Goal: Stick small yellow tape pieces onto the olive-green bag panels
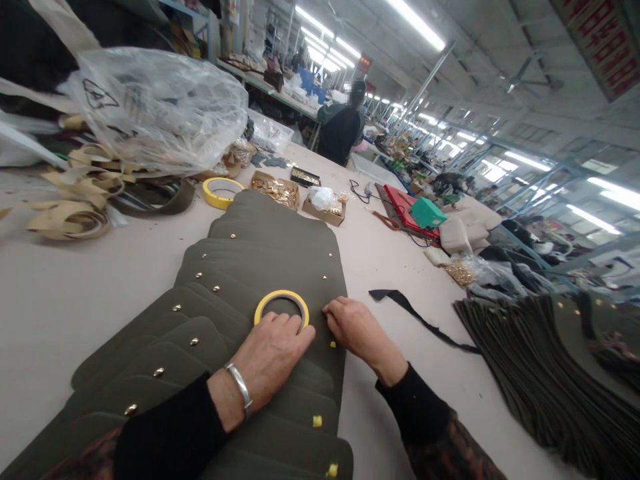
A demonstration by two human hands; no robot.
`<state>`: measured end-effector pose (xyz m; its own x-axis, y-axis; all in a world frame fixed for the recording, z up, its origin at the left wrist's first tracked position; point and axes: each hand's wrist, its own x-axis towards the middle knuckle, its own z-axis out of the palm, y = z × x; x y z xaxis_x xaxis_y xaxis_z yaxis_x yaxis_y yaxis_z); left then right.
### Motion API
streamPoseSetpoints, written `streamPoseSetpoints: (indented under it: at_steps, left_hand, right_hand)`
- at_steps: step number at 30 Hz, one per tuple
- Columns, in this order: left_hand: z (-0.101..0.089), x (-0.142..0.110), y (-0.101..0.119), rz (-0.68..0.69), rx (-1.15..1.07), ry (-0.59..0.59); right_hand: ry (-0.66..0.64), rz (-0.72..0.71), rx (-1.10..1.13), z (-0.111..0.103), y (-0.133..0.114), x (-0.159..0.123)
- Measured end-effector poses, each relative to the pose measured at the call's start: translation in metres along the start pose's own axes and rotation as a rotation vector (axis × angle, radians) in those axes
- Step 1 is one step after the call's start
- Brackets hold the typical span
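Observation:
Overlapping dark olive fabric pieces lie fanned out in front of me, with small gold studs along their left side. Small yellow tape bits stick to the right edge of the nearer pieces. My left hand, a silver bangle at its wrist, is closed around the near rim of a yellow tape roll resting over the pieces. Close by on the right, my right hand pinches at the right edge of a piece. Whatever its fingertips hold is too small to make out.
A second yellow tape roll and small boxes of metal parts sit beyond the pieces. On the right lie a black strip and a thick stack of olive pieces. Plastic bags and tan webbing are at left; a person is farther back.

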<state>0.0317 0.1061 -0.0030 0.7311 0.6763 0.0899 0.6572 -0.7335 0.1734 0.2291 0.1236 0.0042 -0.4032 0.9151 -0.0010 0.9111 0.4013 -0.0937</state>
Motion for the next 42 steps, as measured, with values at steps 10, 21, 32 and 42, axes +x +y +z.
streamPoseSetpoints:
  at_steps: [10, 21, 32, 42]
  left_hand:
    - [-0.012, -0.002, -0.006, 0.025, -0.111, -0.010]
    - [-0.006, -0.005, -0.009, 0.084, -0.277, 0.186]
    - [0.004, -0.005, -0.009, 0.150, -0.313, 0.424]
    - [-0.011, -0.003, -0.001, 0.032, -0.356, 0.201]
  right_hand:
    - [-0.001, 0.285, 0.274, -0.002, -0.005, -0.011]
    - [0.201, 0.235, 0.661, -0.019, -0.013, -0.040]
    - [0.533, -0.160, 0.536, -0.002, -0.042, -0.041]
    - [0.707, -0.138, 0.407, 0.007, -0.047, -0.040]
